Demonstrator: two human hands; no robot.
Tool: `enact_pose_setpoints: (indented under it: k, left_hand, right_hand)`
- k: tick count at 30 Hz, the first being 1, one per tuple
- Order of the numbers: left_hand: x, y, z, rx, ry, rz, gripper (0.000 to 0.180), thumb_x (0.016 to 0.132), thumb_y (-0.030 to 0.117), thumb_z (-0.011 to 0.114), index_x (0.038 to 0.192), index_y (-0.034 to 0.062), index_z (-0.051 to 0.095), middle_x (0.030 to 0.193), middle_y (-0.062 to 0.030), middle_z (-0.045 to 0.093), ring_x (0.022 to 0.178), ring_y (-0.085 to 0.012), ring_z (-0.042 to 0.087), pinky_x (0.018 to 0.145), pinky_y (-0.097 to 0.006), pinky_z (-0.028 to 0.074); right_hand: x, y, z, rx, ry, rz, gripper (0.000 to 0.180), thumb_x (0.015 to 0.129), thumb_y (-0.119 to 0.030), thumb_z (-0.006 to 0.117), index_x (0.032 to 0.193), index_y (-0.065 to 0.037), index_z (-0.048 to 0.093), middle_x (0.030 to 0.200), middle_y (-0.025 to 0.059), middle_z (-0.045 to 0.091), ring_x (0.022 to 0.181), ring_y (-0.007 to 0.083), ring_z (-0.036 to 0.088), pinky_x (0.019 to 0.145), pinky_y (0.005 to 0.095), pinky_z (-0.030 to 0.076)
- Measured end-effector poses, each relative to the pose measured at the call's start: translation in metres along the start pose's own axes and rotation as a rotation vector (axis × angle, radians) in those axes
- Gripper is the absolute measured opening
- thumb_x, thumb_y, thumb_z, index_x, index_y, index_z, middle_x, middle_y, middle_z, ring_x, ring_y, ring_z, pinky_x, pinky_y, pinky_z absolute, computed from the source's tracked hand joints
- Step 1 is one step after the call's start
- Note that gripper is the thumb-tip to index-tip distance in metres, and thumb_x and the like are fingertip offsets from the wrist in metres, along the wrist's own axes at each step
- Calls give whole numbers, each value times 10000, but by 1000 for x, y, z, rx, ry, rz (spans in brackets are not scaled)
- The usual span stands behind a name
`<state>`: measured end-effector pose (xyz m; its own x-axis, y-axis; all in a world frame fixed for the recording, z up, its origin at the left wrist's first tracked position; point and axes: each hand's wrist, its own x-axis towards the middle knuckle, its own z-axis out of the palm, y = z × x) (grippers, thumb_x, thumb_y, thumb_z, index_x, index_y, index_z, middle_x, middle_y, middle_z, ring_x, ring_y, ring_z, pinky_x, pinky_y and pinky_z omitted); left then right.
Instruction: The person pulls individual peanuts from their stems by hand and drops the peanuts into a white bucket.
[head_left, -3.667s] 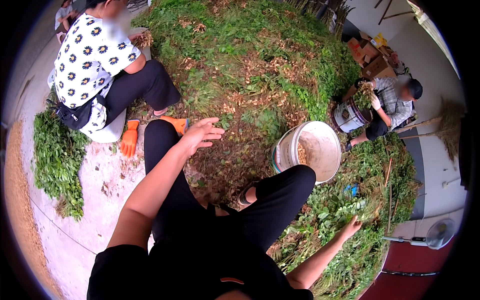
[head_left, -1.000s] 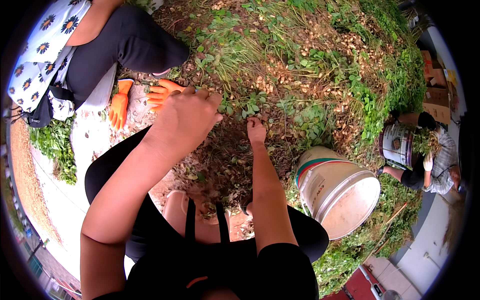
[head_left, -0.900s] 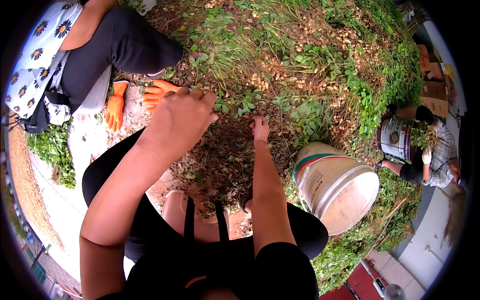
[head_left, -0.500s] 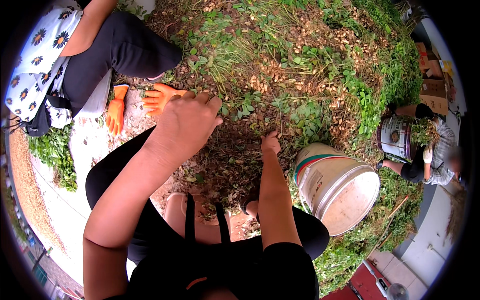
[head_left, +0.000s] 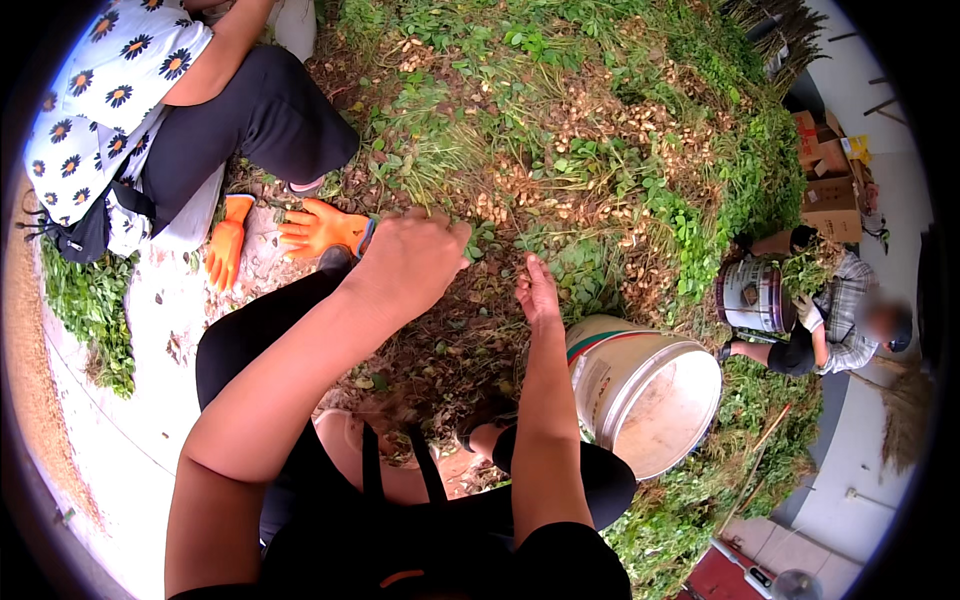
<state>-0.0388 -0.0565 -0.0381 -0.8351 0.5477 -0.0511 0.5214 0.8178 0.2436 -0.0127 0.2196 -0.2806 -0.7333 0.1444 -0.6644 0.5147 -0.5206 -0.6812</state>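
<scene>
Peanut vines (head_left: 445, 150) spread ahead, stems in mixed directions, just beyond the left hand (head_left: 413, 260), fingers curled, and the right hand (head_left: 540, 291), thumb outstretched. The two stand apart; whether either pinches anything, I cannot tell. The right is nearer the tilted white bucket (head_left: 598, 378).

Narrow gap between left hand (head_left: 418, 260) and right hand (head_left: 540, 290), bucket (head_left: 600, 378) blocking right — gloves (head_left: 322, 228) left

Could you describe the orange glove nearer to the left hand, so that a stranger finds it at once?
Find the seated person in the flower-patterned shirt, upper left. Below that person's dark knee, the wanted glove appears just left of the left hand. Its fingers spread toward the picture's left, whereas the other orange glove points downward.
</scene>
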Motion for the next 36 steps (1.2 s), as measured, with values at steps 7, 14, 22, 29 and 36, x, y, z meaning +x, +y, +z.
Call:
enact_pose_setpoints:
  k: [7, 14, 22, 29, 36]
  left_hand:
    - [11, 6, 0, 4, -15, -11, 264, 902, 286, 601, 993, 39, 589, 886, -113, 667, 883, -290, 667, 758, -419, 542]
    - [14, 7, -6, -115, 23, 22, 263, 914, 296, 573, 998, 47, 582, 872, -127, 666, 882, -313, 663, 760, -442, 538]
    - [9, -5, -25, -232, 169, -5, 210, 922, 254, 551, 1002, 70, 612, 885, -141, 667, 912, -328, 645, 782, -464, 519]
    - [6, -21, -27, -184, 185, -24, 207, 920, 253, 557, 987, 64, 606, 849, -136, 662, 869, -341, 647, 761, -469, 517]
    - [0, -43, -23, -173, 225, -114, 181, 898, 223, 586, 955, 52, 608, 830, -148, 641, 840, -340, 644, 735, -448, 515]
  right_hand:
    - [-61, -76, -8, -319, 44, -28, 307, 960, -389, 572, 1016, -96, 649, 730, -30, 582, 569, 43, 514, 456, 168, 411]
    - [-188, -170, -73, -418, 230, -503, 138, 933, -229, 635, 967, -98, 659, 827, -26, 651, 589, 44, 512, 482, 158, 374]
    - [-305, -162, -288, -728, 630, -749, 79, 943, -80, 573, 984, -19, 604, 786, 0, 601, 620, 60, 516, 563, 200, 424]
    - [-207, -163, -167, -863, 630, -823, 136, 1000, -104, 482, 1038, -35, 593, 877, 20, 578, 627, 68, 507, 568, 201, 460]
    - [-36, -69, 22, -1818, 184, -672, 413, 907, -226, 641, 1293, -140, 520, 1348, 168, 438, 1062, 329, 596, 817, 434, 548]
